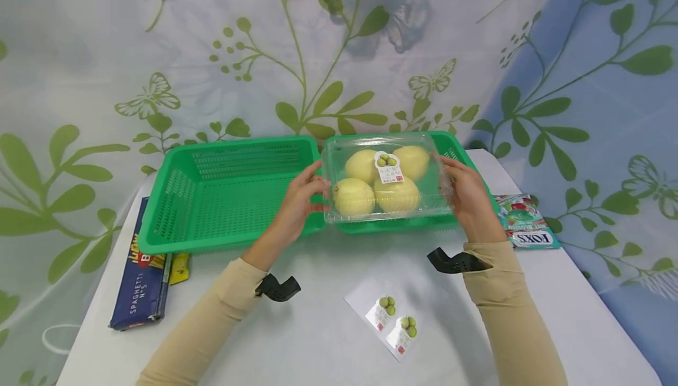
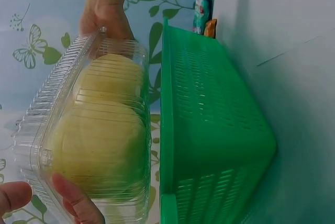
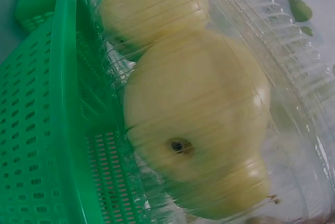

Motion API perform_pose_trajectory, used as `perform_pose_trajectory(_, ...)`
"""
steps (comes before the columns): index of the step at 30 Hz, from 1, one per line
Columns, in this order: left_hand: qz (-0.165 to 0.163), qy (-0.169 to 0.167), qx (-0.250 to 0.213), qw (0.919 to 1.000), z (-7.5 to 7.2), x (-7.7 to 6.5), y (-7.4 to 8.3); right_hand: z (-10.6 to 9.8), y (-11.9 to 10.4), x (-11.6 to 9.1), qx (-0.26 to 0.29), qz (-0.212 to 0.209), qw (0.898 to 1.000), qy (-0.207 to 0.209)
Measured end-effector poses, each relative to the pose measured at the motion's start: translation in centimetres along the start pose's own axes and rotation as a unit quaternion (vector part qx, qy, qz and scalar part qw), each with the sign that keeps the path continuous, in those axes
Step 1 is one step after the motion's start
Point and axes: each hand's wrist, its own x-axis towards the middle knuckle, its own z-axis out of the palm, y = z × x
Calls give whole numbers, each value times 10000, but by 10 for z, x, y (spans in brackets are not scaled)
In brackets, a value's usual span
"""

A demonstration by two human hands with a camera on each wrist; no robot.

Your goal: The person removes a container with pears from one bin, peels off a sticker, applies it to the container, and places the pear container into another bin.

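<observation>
Both hands hold a clear plastic clamshell box (image 1: 431, 196) by its two ends, above the right green basket (image 1: 371, 226). Several yellow-green pears (image 1: 355, 198) show through the plastic, and a white sticker (image 1: 391, 173) with printed green fruit is on its lid. The left hand (image 1: 299, 200) pinches the left end, thumb and fingers at the rim in the left wrist view. At the opposite end, the right hand (image 1: 471, 195) grips the box, its fingers partly hidden by the plastic. In the right wrist view the pears (image 3: 196, 103) fill the middle, close beside the basket rim (image 3: 65, 93).
Left of the box stands another green basket (image 1: 238, 239). A blue spaghetti pack (image 1: 143, 289) and a yellow packet (image 1: 179, 268) lie beside it. A Fox's bag (image 1: 527, 221) lies at the right, and a sheet of stickers (image 1: 389, 324) in front on the white table (image 1: 296, 339).
</observation>
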Motion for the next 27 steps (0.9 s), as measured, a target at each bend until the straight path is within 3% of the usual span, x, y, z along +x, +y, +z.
perform_pose_trajectory(8, -63, 19, 55, 10000, 2, 8, -1, -4, -1, 5, -8, 25, 10000, 77)
perform_pose_trajectory(16, -367, 110, 423, 9984, 8, 28, -2, -16, -6, 20, 44, 78, 10000, 19)
perform_pose_trajectory(21, -661, 281, 790, 9943, 13, 43, -3, -20, -12, 30, -234, 210, 9995, 63)
perform_pose_trajectory(27, -796, 346, 859, 9925, 15, 51, -4, -24, -10, 40, -577, 373, 9974, 221)
